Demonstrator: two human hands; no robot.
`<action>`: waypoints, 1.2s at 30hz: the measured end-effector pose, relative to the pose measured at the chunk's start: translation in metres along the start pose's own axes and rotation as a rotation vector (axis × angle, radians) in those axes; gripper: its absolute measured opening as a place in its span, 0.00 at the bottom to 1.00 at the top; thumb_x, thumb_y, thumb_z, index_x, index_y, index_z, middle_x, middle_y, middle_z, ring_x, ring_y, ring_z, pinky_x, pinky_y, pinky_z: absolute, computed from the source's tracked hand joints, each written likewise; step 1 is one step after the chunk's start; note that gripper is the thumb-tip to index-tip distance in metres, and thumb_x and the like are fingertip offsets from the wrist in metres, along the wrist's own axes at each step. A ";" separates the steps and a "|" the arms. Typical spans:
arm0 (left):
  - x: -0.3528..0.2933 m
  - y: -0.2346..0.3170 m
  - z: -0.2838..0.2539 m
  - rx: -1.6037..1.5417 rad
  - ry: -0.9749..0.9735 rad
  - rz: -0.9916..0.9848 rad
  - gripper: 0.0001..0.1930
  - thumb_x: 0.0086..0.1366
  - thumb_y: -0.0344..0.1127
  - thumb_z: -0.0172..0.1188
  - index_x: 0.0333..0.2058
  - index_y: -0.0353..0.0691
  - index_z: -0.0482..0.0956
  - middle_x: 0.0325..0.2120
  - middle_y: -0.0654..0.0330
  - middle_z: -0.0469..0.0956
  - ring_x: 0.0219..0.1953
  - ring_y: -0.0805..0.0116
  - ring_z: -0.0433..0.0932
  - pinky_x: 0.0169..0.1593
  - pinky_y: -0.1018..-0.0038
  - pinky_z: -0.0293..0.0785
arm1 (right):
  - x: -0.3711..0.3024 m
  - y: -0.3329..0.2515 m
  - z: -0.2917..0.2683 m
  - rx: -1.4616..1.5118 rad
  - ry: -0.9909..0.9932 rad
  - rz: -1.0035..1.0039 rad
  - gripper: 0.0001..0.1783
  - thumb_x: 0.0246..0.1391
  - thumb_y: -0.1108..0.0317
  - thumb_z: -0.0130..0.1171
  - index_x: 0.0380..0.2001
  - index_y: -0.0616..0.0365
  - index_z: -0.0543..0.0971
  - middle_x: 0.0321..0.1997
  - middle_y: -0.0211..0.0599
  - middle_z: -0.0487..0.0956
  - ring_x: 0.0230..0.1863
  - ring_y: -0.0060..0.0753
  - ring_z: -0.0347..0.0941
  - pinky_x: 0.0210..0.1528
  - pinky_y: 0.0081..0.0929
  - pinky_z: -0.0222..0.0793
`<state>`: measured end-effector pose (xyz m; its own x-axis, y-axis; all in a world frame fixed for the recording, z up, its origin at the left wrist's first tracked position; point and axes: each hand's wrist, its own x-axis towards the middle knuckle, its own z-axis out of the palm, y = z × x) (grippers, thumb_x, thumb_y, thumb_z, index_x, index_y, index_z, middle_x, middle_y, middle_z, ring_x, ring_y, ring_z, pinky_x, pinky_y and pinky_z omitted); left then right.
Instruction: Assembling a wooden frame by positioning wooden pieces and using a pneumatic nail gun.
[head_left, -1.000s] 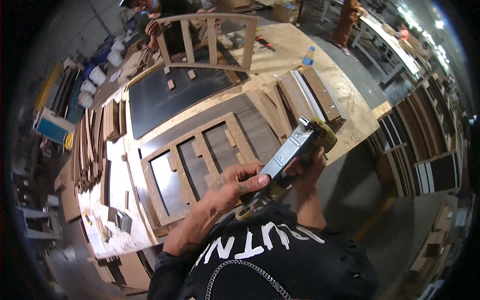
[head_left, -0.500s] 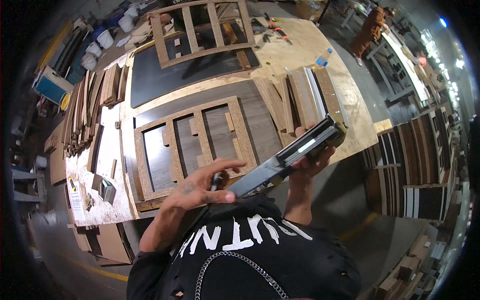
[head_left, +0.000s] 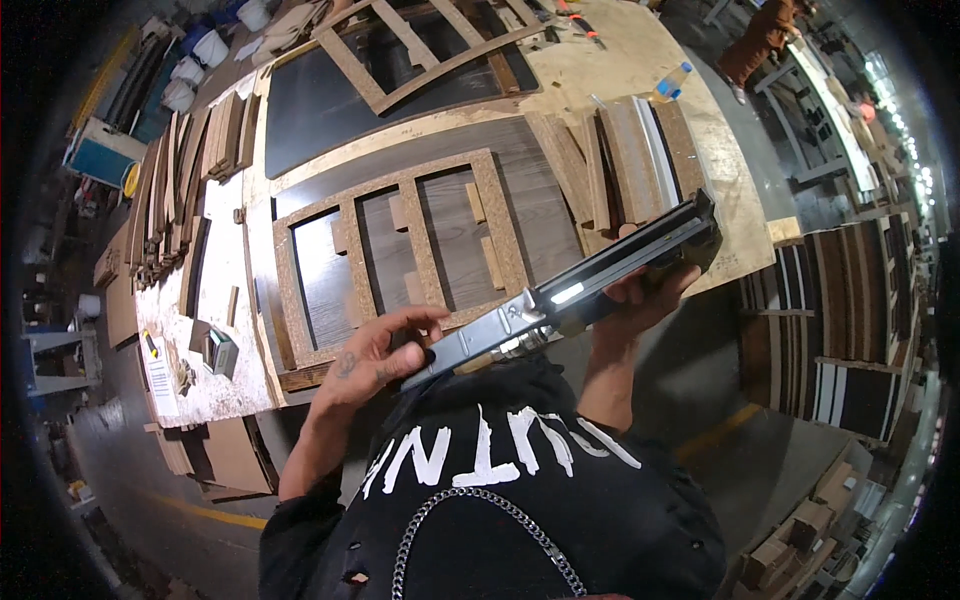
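Note:
In front of my chest I hold a long grey and black tool (head_left: 500,325), which looks like a staple gun, tilted with its magazine upward. My right hand (head_left: 645,300) grips it near the far right end. At the lower left end, my left hand (head_left: 375,350) has its thumb and curled fingers around the magazine tail. Beyond the tool, a particleboard frame (head_left: 418,235) with crossbars lies on a grey wood-grain panel (head_left: 548,235). Small wood blocks sit against its bars. Part of the tool's underside is hidden by my right hand.
A second frame (head_left: 465,68) stands tilted over a dark panel (head_left: 310,115) at the back. Wood strips (head_left: 640,165) and a bottle (head_left: 672,82) sit at right; more strips (head_left: 165,220) and a small green box (head_left: 217,352) at left. A person (head_left: 757,45) works at another table.
My left hand has slid down the magazine to its tail end, its fingers curling in. The tool and my right hand have shifted right and up. The far frame has turned and tilted.

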<state>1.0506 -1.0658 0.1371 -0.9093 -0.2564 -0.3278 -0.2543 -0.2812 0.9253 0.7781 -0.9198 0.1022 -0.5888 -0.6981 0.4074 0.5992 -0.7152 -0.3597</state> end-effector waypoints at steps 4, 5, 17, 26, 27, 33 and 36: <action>0.013 -0.016 -0.006 -0.219 0.342 0.248 0.35 0.66 0.59 0.50 0.59 0.33 0.65 0.39 0.61 0.71 0.30 0.78 0.66 0.32 0.82 0.65 | -0.005 0.003 0.003 0.083 0.203 0.005 0.32 0.57 0.37 0.54 0.39 0.61 0.73 0.25 0.28 0.67 0.15 0.10 0.54 0.17 0.09 0.55; 0.011 -0.011 -0.012 -0.161 0.434 0.281 0.33 0.66 0.54 0.50 0.59 0.33 0.65 0.40 0.60 0.71 0.29 0.79 0.66 0.30 0.82 0.64 | -0.007 0.004 -0.004 0.040 0.160 -0.012 0.33 0.57 0.37 0.54 0.41 0.61 0.73 0.25 0.28 0.66 0.15 0.10 0.55 0.18 0.10 0.57; 0.071 0.132 0.050 0.121 -0.087 0.751 0.30 0.68 0.43 0.48 0.66 0.39 0.56 0.51 0.45 0.72 0.38 0.67 0.78 0.32 0.79 0.78 | 0.002 0.026 0.000 0.273 -0.155 0.115 0.34 0.60 0.45 0.55 0.57 0.61 0.66 0.31 0.30 0.71 0.19 0.13 0.64 0.23 0.15 0.64; 0.128 0.125 0.062 0.157 -0.219 0.818 0.30 0.72 0.30 0.43 0.69 0.39 0.43 0.63 0.43 0.61 0.67 0.55 0.59 0.68 0.63 0.56 | -0.012 0.035 0.002 0.279 -0.036 0.040 0.36 0.61 0.41 0.50 0.59 0.59 0.65 0.33 0.33 0.72 0.15 0.11 0.58 0.18 0.12 0.59; 0.129 0.124 0.064 0.163 -0.229 0.810 0.30 0.72 0.30 0.43 0.69 0.39 0.43 0.63 0.43 0.61 0.67 0.55 0.59 0.68 0.63 0.56 | -0.012 0.035 0.002 0.261 -0.031 0.056 0.36 0.61 0.40 0.49 0.59 0.59 0.65 0.33 0.33 0.72 0.15 0.11 0.58 0.18 0.11 0.59; 0.129 0.124 0.073 -0.069 -0.085 0.681 0.33 0.70 0.39 0.48 0.69 0.42 0.45 0.63 0.42 0.60 0.65 0.49 0.61 0.65 0.58 0.65 | -0.011 0.036 -0.001 0.246 0.016 0.069 0.37 0.59 0.37 0.51 0.56 0.60 0.68 0.33 0.32 0.72 0.14 0.10 0.57 0.17 0.12 0.58; 0.129 0.124 0.073 -0.052 -0.046 0.683 0.32 0.71 0.37 0.46 0.69 0.44 0.45 0.64 0.43 0.58 0.66 0.50 0.60 0.66 0.58 0.64 | -0.011 0.036 -0.003 0.162 0.059 0.104 0.37 0.58 0.36 0.52 0.54 0.60 0.70 0.32 0.31 0.72 0.15 0.10 0.57 0.18 0.12 0.59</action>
<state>0.8780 -1.0661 0.2240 -0.8737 -0.3525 0.3353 0.3961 -0.1151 0.9110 0.8045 -0.9378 0.0818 -0.5470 -0.7720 0.3239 0.7349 -0.6280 -0.2558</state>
